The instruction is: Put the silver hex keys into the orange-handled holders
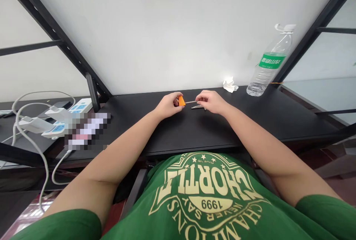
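Note:
Over the back half of the black desk (pixel 191 132), my left hand (pixel 168 105) pinches a small orange wedge-shaped piece (pixel 181 101) between thumb and fingers. A thin greyish rod (pixel 190 102) runs from the orange piece toward my right hand (pixel 210 100). My right thumb and fingers are closed on the rod's other end. Whether the rod goes into the orange piece or only touches it, I cannot tell. Just below my right fingertips lies a short, narrow dark-and-silver item (pixel 197 107), too small to make out.
A clear plastic bottle (pixel 269 62) with a green label stands at the back right, near a crumpled white tissue (pixel 230 84). To the left are a power strip (pixel 83 105) with white cables and a blurred-out phone-like object (pixel 90 130). Black metal frame bars rise on both sides.

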Demonstrator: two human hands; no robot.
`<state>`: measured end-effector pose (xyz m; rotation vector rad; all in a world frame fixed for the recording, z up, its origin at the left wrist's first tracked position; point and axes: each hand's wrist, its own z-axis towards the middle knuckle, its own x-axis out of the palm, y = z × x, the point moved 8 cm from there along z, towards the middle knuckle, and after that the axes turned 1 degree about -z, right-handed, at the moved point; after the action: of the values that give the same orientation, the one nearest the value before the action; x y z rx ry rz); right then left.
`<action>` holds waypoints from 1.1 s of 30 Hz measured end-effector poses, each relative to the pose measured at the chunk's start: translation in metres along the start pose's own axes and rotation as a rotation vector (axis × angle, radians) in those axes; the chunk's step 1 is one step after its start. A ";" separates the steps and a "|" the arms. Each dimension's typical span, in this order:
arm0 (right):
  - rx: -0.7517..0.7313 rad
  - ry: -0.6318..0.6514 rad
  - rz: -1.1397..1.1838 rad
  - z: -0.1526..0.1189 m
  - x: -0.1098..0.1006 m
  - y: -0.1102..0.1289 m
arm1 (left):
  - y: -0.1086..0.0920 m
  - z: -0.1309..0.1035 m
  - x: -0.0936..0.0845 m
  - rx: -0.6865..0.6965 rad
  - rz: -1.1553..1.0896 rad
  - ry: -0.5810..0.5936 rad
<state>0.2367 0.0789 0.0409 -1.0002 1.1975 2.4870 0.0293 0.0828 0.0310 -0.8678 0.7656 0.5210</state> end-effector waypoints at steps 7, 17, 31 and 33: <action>-0.009 0.006 0.054 -0.002 0.000 0.003 | -0.001 -0.001 0.001 0.010 -0.010 0.000; 0.333 0.195 0.666 -0.004 0.051 -0.008 | -0.048 -0.007 0.010 0.184 0.113 0.038; 0.415 0.215 0.254 -0.006 0.041 -0.023 | -0.031 -0.005 0.024 0.080 0.025 0.130; 0.285 0.110 -0.115 0.000 0.019 -0.023 | -0.024 -0.004 0.022 0.051 0.026 0.126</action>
<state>0.2326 0.0916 0.0140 -1.1031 1.4339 2.1223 0.0580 0.0689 0.0234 -0.8498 0.9032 0.4711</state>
